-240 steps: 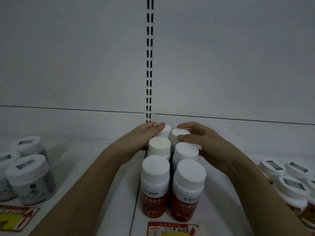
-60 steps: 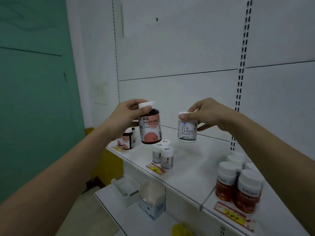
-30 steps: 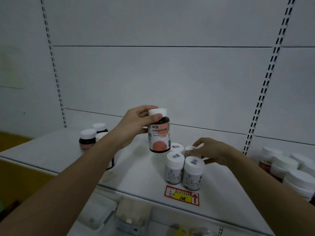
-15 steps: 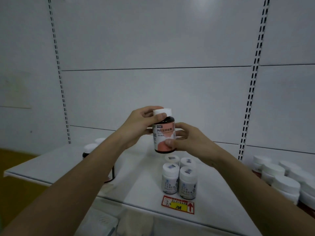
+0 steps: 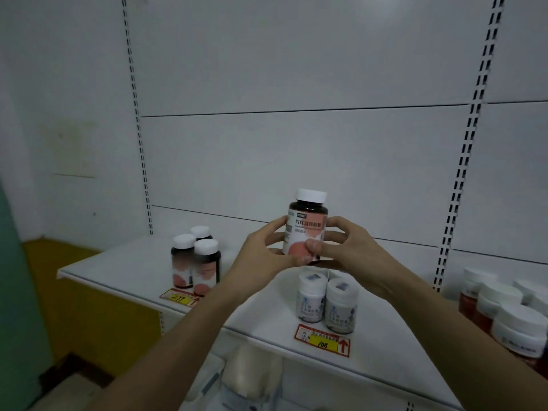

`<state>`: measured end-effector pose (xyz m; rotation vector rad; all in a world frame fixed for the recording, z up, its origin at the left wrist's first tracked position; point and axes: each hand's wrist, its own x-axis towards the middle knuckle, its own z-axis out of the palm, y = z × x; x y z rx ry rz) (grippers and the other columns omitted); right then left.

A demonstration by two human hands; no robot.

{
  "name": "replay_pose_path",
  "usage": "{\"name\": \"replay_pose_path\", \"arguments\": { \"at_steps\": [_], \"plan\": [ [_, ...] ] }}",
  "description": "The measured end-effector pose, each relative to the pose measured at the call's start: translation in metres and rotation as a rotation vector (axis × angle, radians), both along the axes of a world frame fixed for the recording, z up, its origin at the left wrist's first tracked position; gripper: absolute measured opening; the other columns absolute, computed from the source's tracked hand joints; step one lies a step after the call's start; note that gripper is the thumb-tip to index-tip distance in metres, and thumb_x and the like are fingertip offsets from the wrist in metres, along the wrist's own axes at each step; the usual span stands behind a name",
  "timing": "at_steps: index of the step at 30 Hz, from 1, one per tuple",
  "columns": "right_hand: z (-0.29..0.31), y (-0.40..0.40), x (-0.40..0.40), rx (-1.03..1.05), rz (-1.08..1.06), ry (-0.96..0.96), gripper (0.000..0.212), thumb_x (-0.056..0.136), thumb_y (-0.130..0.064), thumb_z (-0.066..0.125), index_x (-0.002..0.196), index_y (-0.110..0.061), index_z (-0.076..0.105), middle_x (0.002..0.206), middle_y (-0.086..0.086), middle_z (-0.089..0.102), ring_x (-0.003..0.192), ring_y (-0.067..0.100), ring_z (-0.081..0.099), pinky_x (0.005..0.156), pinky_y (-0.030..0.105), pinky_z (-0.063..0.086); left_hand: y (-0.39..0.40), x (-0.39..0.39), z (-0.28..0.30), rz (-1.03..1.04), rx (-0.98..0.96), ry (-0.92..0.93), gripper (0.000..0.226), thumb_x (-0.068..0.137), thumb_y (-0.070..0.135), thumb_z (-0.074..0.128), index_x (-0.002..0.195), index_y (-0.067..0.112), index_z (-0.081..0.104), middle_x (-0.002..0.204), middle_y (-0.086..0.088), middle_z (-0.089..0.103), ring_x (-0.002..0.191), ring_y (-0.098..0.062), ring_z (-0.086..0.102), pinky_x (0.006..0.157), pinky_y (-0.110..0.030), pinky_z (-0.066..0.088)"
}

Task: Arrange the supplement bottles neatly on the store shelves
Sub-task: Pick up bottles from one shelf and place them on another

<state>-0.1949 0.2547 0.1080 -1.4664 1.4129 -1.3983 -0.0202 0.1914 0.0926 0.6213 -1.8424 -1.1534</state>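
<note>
A dark bottle with a pink label and white cap (image 5: 307, 221) is held upright in the air above the white shelf (image 5: 124, 262). My left hand (image 5: 264, 253) grips its lower left side and my right hand (image 5: 347, 250) wraps its lower right side. Three matching dark bottles (image 5: 197, 259) stand together on the shelf to the left. Below my hands stand small white bottles (image 5: 326, 304) in a tight group; those at the back are partly hidden by my hands.
Red bottles with white caps (image 5: 504, 310) crowd the shelf section at the right. Price tags (image 5: 323, 341) sit on the shelf's front edge. A lower shelf holds white boxes (image 5: 252, 378). A green wall lies at the far left.
My left hand has slid from the bottle's cap down to its lower body. Both hands now hold the bottle low, and the camera view has shifted slightly left.
</note>
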Motion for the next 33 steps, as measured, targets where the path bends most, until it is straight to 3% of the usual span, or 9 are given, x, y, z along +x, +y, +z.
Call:
{"name": "replay_pose_path", "arguments": {
  "at_steps": [5, 11, 15, 18, 21, 23, 26, 29, 33],
  "plan": [
    [0.022, -0.001, -0.003, -0.095, -0.040, 0.121, 0.053, 0.086, -0.042, 0.066, 0.134, -0.024, 0.052, 0.118, -0.003, 0.068, 0.103, 0.010, 0.068, 0.090, 0.035, 0.057, -0.001, 0.010, -0.018, 0.036, 0.021, -0.020, 0.084, 0.070, 0.007, 0.084, 0.142, 0.027, 0.046, 0.124, 0.002, 0.066, 0.095, -0.006, 0.071, 0.078, -0.020, 0.057],
    [0.041, -0.022, 0.026, -0.161, -0.095, 0.299, 0.034, 0.091, -0.033, 0.065, 0.122, -0.021, 0.066, 0.112, -0.003, 0.068, 0.095, 0.008, 0.069, 0.073, 0.020, 0.058, -0.020, 0.031, -0.019, 0.003, -0.017, -0.061, 0.078, 0.075, 0.008, 0.081, 0.139, 0.034, 0.044, 0.110, 0.019, 0.063, 0.086, 0.007, 0.069, 0.068, -0.012, 0.053],
    [0.041, -0.047, 0.048, -0.169, -0.160, 0.218, 0.034, 0.091, -0.030, 0.066, 0.122, -0.017, 0.067, 0.111, 0.001, 0.070, 0.096, 0.010, 0.069, 0.077, 0.023, 0.059, -0.046, 0.061, -0.004, 0.056, -0.142, -0.147, 0.074, 0.075, 0.029, 0.082, 0.140, 0.035, 0.047, 0.123, 0.017, 0.062, 0.106, 0.004, 0.063, 0.091, -0.022, 0.054],
    [0.042, -0.074, 0.069, -0.198, -0.249, 0.201, 0.037, 0.090, -0.029, 0.067, 0.124, -0.017, 0.065, 0.111, -0.001, 0.070, 0.097, 0.007, 0.066, 0.081, 0.025, 0.055, -0.078, 0.102, 0.018, 0.198, -0.264, -0.038, 0.052, 0.085, 0.036, 0.070, 0.135, 0.027, 0.057, 0.120, 0.016, 0.065, 0.106, 0.007, 0.061, 0.089, -0.012, 0.046],
    [0.037, -0.105, 0.090, -0.193, -0.302, 0.213, 0.035, 0.090, -0.028, 0.068, 0.124, -0.020, 0.064, 0.112, -0.004, 0.067, 0.092, -0.001, 0.062, 0.067, 0.013, 0.045, -0.129, 0.153, 0.022, 0.419, -0.359, -0.008, 0.028, 0.094, 0.028, 0.061, 0.122, 0.023, 0.066, 0.108, 0.013, 0.068, 0.092, 0.011, 0.060, 0.075, -0.002, 0.042],
    [0.029, -0.127, 0.103, -0.170, -0.331, 0.209, 0.036, 0.090, -0.027, 0.068, 0.125, -0.018, 0.063, 0.114, -0.002, 0.066, 0.094, 0.002, 0.062, 0.071, 0.015, 0.047, -0.172, 0.182, 0.001, 0.542, -0.341, -0.107, 0.025, 0.096, 0.025, 0.057, 0.119, 0.021, 0.067, 0.111, 0.007, 0.069, 0.092, 0.000, 0.060, 0.078, -0.011, 0.042],
    [0.012, -0.158, 0.119, -0.091, -0.378, 0.181, 0.038, 0.088, -0.028, 0.070, 0.124, -0.018, 0.063, 0.117, 0.003, 0.066, 0.103, 0.014, 0.063, 0.093, 0.034, 0.052, -0.228, 0.205, -0.051, 0.537, -0.229, -0.341, 0.028, 0.097, 0.026, 0.053, 0.123, 0.021, 0.064, 0.121, -0.001, 0.067, 0.102, -0.015, 0.060, 0.088, -0.027, 0.045],
    [-0.005, -0.180, 0.130, -0.009, -0.386, 0.160, 0.037, 0.088, -0.026, 0.070, 0.123, -0.018, 0.062, 0.113, 0.004, 0.066, 0.101, 0.014, 0.063, 0.083, 0.030, 0.052, -0.259, 0.206, -0.100, 0.393, -0.181, -0.558, 0.036, 0.098, 0.034, 0.050, 0.132, 0.024, 0.058, 0.135, -0.002, 0.059, 0.119, -0.021, 0.055, 0.100, -0.032, 0.041],
    [-0.022, -0.195, 0.141, 0.033, -0.364, 0.141, 0.033, 0.088, -0.020, 0.071, 0.120, -0.018, 0.064, 0.110, 0.003, 0.069, 0.099, 0.015, 0.066, 0.079, 0.027, 0.051, -0.279, 0.195, -0.126, 0.293, -0.331, -0.860, 0.047, 0.098, 0.052, 0.038, 0.139, 0.033, 0.048, 0.153, 0.002, 0.038, 0.140, -0.022, 0.033, 0.116, -0.049, 0.021]
  ]
}}
